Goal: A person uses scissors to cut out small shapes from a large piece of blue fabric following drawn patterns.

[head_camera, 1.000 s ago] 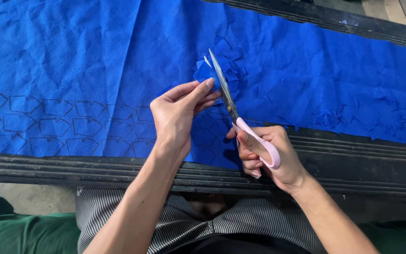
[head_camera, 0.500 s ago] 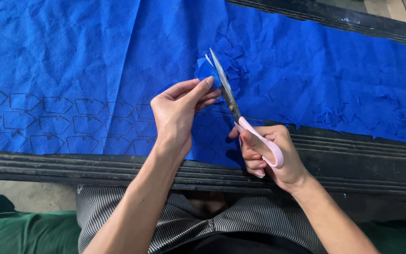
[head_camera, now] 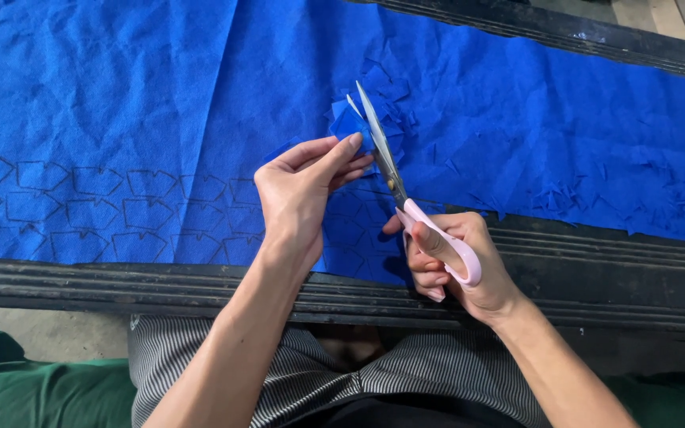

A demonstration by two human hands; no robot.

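- Blue cloth scrap (head_camera: 352, 127): a small piece, lifted just above the larger sheet, near the middle of the view; pinched at its lower edge and set between the scissor blades.
- Scissors (head_camera: 382, 154): metal blades parted and pointing away from the person, closed in around the scrap; pink handles (head_camera: 445, 242) at the near end.
- Left hand (head_camera: 299, 194): thumb and fingertips (head_camera: 353, 143) clamped together on the scrap, just left of the blades.
- Right hand (head_camera: 457, 269): fingers threaded through the pink handles and gripped on them, at the near edge of the sheet.
- Blue cloth sheet (head_camera: 556, 135): spread flat and creased; rows of dark outlined shapes (head_camera: 81, 206) drawn at the left, small cut flaps raised at the right.
- Desk (head_camera: 596, 269): dark, ridged edge shown under the sheet.
- Striped garment (head_camera: 406, 380): worn at the lap, below the desk edge.
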